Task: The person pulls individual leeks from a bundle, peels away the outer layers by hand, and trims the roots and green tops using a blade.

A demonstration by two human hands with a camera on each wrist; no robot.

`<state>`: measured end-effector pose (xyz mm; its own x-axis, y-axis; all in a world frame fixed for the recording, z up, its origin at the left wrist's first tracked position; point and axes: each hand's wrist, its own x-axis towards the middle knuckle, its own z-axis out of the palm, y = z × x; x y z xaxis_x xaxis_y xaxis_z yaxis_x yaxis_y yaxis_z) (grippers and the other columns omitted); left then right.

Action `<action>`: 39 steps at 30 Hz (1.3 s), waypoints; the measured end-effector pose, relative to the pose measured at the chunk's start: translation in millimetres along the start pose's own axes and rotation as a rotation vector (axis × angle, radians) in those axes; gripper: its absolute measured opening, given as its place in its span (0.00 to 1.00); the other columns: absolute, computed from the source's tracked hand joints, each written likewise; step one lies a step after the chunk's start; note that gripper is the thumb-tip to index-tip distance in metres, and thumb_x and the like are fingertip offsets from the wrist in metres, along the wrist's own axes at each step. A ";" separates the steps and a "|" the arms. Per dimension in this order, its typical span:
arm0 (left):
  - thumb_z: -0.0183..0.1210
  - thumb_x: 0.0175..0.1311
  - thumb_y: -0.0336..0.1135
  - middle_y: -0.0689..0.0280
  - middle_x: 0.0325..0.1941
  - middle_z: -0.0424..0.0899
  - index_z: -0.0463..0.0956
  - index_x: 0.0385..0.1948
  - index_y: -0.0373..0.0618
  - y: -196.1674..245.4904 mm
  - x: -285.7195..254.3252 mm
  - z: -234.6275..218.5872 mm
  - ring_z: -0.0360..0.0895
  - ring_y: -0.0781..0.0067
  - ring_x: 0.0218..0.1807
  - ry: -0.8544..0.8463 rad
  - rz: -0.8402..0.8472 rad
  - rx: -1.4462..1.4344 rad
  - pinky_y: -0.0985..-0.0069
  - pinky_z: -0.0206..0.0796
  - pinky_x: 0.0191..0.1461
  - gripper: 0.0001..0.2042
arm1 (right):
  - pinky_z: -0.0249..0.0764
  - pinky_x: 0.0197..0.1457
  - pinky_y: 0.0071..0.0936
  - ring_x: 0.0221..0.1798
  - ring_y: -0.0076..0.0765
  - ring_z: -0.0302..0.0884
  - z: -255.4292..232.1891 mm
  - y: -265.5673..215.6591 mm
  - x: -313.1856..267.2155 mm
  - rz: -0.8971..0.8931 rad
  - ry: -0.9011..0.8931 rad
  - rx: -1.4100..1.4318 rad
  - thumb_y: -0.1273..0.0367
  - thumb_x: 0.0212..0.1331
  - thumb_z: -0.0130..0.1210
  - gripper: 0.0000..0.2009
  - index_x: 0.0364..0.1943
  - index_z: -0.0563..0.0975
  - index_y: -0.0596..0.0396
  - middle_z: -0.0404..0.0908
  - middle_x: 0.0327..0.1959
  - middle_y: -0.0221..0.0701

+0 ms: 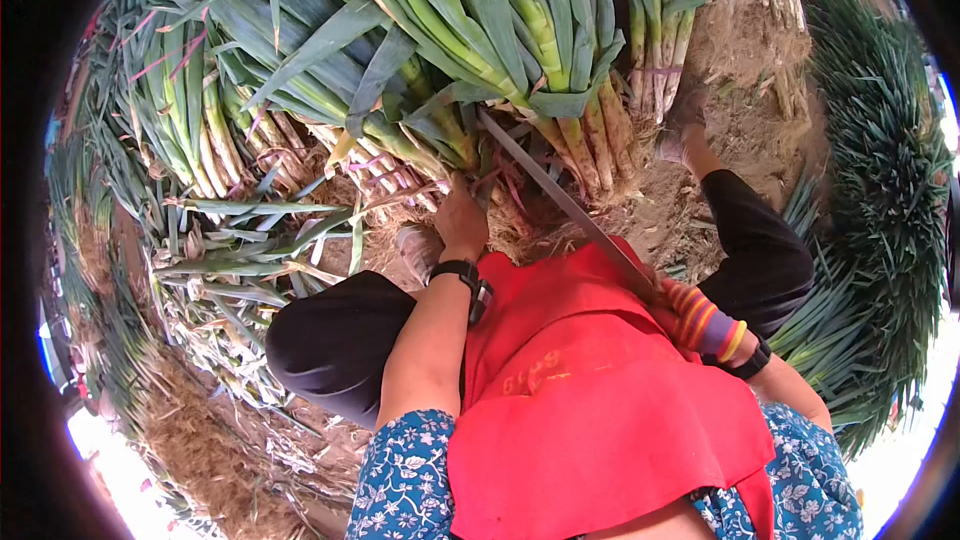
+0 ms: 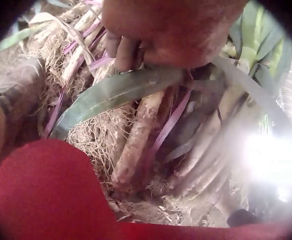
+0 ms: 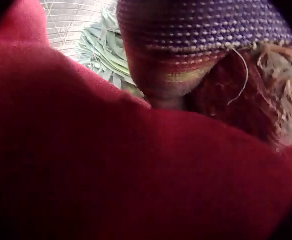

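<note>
- The bundled leeks (image 1: 440,70) lie heaped on the ground, green tops fanning upward in the head view, white shanks and hairy roots toward the person's knees; looser leek piles (image 1: 190,110) lie further left.
- The left hand (image 1: 461,223) rests low on a bundle's root end. In the left wrist view its fingers (image 2: 123,52) curl down onto a broad green leaf (image 2: 121,90) and a purple tie strip (image 2: 171,122) wrapped round the dirty shanks (image 2: 138,145), apparently pinching the tie.
- A long thin blade (image 1: 565,202) runs diagonally from the bundle base, just beside the left hand, back to the right hand (image 1: 690,312), which wears a striped knitted glove. I cannot tell how those fingers lie: the red apron (image 1: 590,390) hides them in both views, though the blade's handle end evidently sits there.
- Risks, as I judge them: the blade passes so close to the left fingers that a slip or sudden give in the roots could cut them; a tug could snap the tie and spill the bundle; the blade also lies across the apron and thigh.
- Writing: faint yellowish characters (image 1: 532,376) print the apron front, too blurred to read. No other label shows.
</note>
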<state>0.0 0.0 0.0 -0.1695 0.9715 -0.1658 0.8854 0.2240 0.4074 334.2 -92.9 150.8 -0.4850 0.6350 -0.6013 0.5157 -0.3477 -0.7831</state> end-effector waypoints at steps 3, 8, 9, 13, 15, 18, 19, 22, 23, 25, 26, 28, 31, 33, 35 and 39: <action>0.50 0.58 0.34 0.50 0.27 0.80 0.61 0.53 0.39 10.0 -14.0 -10.4 0.77 0.45 0.31 -0.133 -0.097 0.034 0.55 0.68 0.34 0.21 | 0.65 0.53 0.23 0.52 0.32 0.72 -3.1 -47.1 -31.1 -0.041 0.015 -0.010 0.69 0.55 0.54 0.24 0.57 0.64 0.60 0.74 0.50 0.43; 0.48 0.57 0.32 0.49 0.27 0.79 0.63 0.51 0.42 2.4 -2.2 2.7 0.77 0.45 0.31 -0.080 -0.100 0.001 0.55 0.68 0.34 0.18 | 0.70 0.45 0.27 0.43 0.40 0.76 -5.3 -46.8 -43.8 -0.112 0.049 -0.252 0.69 0.56 0.52 0.22 0.56 0.65 0.61 0.76 0.45 0.46; 0.48 0.57 0.32 0.49 0.27 0.79 0.63 0.51 0.42 -1.8 0.4 1.9 0.77 0.45 0.31 -0.077 -0.105 0.000 0.55 0.68 0.34 0.18 | 0.70 0.44 0.28 0.42 0.42 0.76 -5.3 -48.1 -42.6 -0.181 0.065 -0.296 0.69 0.56 0.52 0.22 0.56 0.65 0.61 0.76 0.44 0.47; 0.49 0.56 0.30 0.47 0.28 0.79 0.67 0.45 0.44 -2.5 8.2 -3.2 0.77 0.45 0.33 -0.031 -0.081 -0.030 0.54 0.68 0.35 0.14 | 0.70 0.33 0.33 0.32 0.50 0.75 -5.8 -25.8 -38.8 -0.377 0.072 -0.611 0.65 0.54 0.54 0.20 0.49 0.70 0.62 0.76 0.30 0.49; 0.50 0.56 0.30 0.47 0.29 0.79 0.68 0.43 0.44 -1.5 5.2 -4.4 0.77 0.45 0.34 -0.065 -0.126 -0.037 0.53 0.67 0.35 0.12 | 0.67 0.26 0.37 0.26 0.50 0.73 3.5 12.4 -42.0 -0.208 0.165 -0.432 0.64 0.54 0.54 0.17 0.43 0.72 0.62 0.74 0.22 0.45; 0.50 0.56 0.31 0.47 0.31 0.79 0.67 0.44 0.43 2.2 3.2 -4.2 0.77 0.46 0.35 -0.068 -0.086 -0.036 0.54 0.67 0.36 0.13 | 0.61 0.20 0.39 0.18 0.48 0.69 5.5 32.4 -44.6 -0.210 0.208 -0.393 0.63 0.54 0.54 0.14 0.38 0.73 0.60 0.70 0.13 0.41; 0.51 0.55 0.31 0.48 0.31 0.79 0.67 0.44 0.42 4.7 3.2 -7.3 0.77 0.46 0.35 -0.069 -0.089 -0.034 0.54 0.67 0.36 0.14 | 0.59 0.19 0.39 0.16 0.48 0.67 4.8 32.5 -44.3 -0.230 0.213 -0.402 0.63 0.54 0.54 0.14 0.37 0.73 0.60 0.68 0.11 0.40; 0.52 0.55 0.31 0.48 0.31 0.79 0.68 0.43 0.41 7.7 3.8 -7.5 0.77 0.46 0.35 -0.066 -0.108 -0.038 0.54 0.67 0.37 0.14 | 0.64 0.21 0.39 0.20 0.49 0.71 6.7 29.9 -37.8 -0.099 0.109 -0.446 0.63 0.54 0.54 0.17 0.42 0.72 0.61 0.72 0.15 0.42; 0.52 0.54 0.31 0.48 0.30 0.79 0.68 0.43 0.41 7.8 5.2 -7.3 0.77 0.46 0.35 -0.056 -0.126 -0.044 0.55 0.67 0.38 0.13 | 0.68 0.29 0.36 0.27 0.49 0.74 10.7 36.2 -33.4 -0.074 0.139 -0.372 0.64 0.55 0.52 0.18 0.46 0.71 0.62 0.75 0.23 0.44; 0.52 0.55 0.32 0.49 0.31 0.79 0.69 0.42 0.41 1.6 7.3 0.2 0.77 0.46 0.35 -0.005 -0.110 -0.055 0.55 0.67 0.38 0.13 | 0.72 0.36 0.34 0.35 0.49 0.77 10.8 34.2 -25.7 -0.049 0.161 -0.303 0.65 0.56 0.51 0.19 0.50 0.69 0.62 0.78 0.32 0.46; 0.52 0.55 0.32 0.50 0.31 0.80 0.70 0.41 0.41 -0.1 6.7 5.5 0.77 0.47 0.36 0.037 -0.085 -0.067 0.55 0.67 0.38 0.12 | 0.69 0.45 0.32 0.44 0.47 0.74 8.0 30.4 -23.0 -0.140 0.085 -0.409 0.66 0.57 0.49 0.20 0.53 0.67 0.62 0.75 0.42 0.46; 0.52 0.55 0.32 0.51 0.32 0.80 0.70 0.40 0.42 7.4 9.8 0.3 0.77 0.48 0.36 -0.001 -0.122 -0.068 0.56 0.67 0.39 0.12 | 0.67 0.54 0.30 0.53 0.46 0.71 3.1 7.4 -22.1 -0.225 0.012 -0.512 0.68 0.58 0.48 0.22 0.56 0.64 0.62 0.72 0.52 0.46; 0.51 0.57 0.34 0.53 0.34 0.80 0.73 0.38 0.44 9.2 16.1 -12.4 0.76 0.50 0.39 -0.056 -0.166 -0.052 0.58 0.67 0.40 0.10 | 0.60 0.61 0.28 0.60 0.42 0.65 3.0 -14.9 -26.4 0.125 -0.091 -0.319 0.70 0.60 0.45 0.21 0.58 0.63 0.60 0.66 0.59 0.43; 0.51 0.57 0.37 0.52 0.36 0.79 0.74 0.37 0.45 6.4 19.9 -14.9 0.76 0.50 0.40 -0.058 -0.170 -0.064 0.58 0.67 0.41 0.10 | 0.64 0.58 0.30 0.57 0.45 0.67 13.6 28.1 -22.9 -0.063 0.059 -0.110 0.71 0.60 0.43 0.20 0.57 0.64 0.59 0.69 0.55 0.45; 0.50 0.57 0.38 0.51 0.36 0.79 0.74 0.37 0.44 4.0 23.4 -15.6 0.76 0.49 0.40 -0.086 -0.173 -0.079 0.57 0.67 0.42 0.10 | 0.65 0.56 0.31 0.54 0.47 0.68 9.1 -5.3 0.2 0.053 0.031 -0.238 0.71 0.60 0.43 0.19 0.56 0.65 0.59 0.70 0.53 0.46; 0.50 0.56 0.38 0.50 0.37 0.79 0.75 0.35 0.43 10.6 -0.4 16.4 0.76 0.48 0.41 -0.345 0.076 0.139 0.57 0.67 0.44 0.11 | 0.68 0.49 0.34 0.46 0.51 0.72 11.8 15.6 -1.3 -0.135 0.017 -0.434 0.69 0.60 0.43 0.18 0.54 0.66 0.59 0.73 0.45 0.48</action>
<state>16.6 0.7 -10.3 0.0334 0.8964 -0.4420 0.9440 0.1170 0.3086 334.5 -107.2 137.5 -0.5584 0.6677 -0.4923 0.6984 0.0581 -0.7134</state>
